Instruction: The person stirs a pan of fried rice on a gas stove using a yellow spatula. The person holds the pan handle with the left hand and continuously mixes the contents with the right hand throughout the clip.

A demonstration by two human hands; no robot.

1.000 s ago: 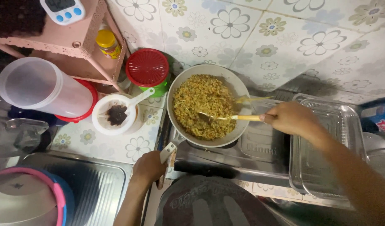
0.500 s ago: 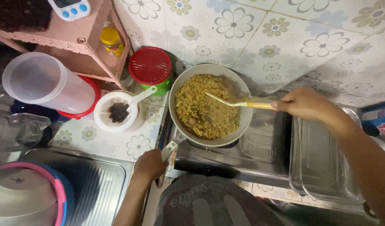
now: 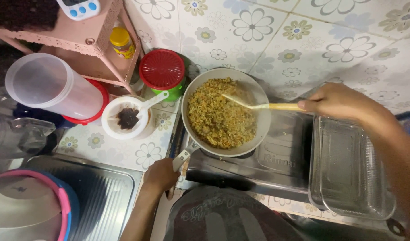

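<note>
Gripping the pale pan handle near the body, the left hand steadies a round grey frying pan of yellow-brown fried rice on the steel gas stove. The right hand clasps 1 wooden spatula, tip in the rice. A clear glass dish sits right.

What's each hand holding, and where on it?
Left hand grips the frying pan by its handle end. Right hand holds the wooden spatula at its handle's far end.
</note>
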